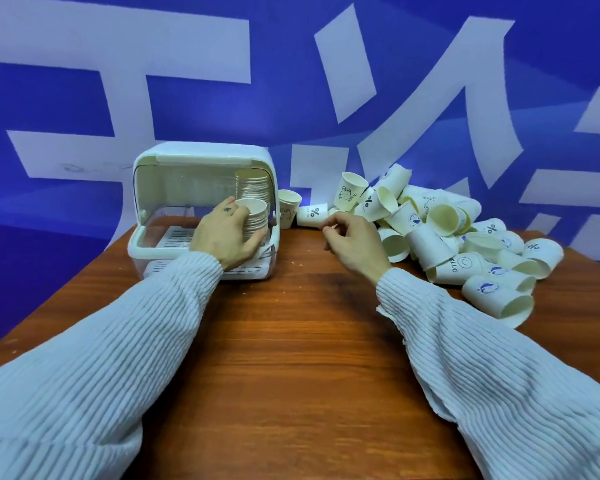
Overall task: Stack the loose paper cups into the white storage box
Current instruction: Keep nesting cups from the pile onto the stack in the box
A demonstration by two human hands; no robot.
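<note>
Left hand has its fingers wrapped round the front stack in the box. Right hand is nearer the pile; its fingers are loosely curled and empty, and a sideways cup lies just beyond them, rim pointing right.

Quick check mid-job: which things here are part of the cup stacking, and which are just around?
Job:
white storage box
front stack of cups, gripped by left hand
rear stack
loose cup pile
right hand

Just around:
wooden table
blue backdrop
</note>
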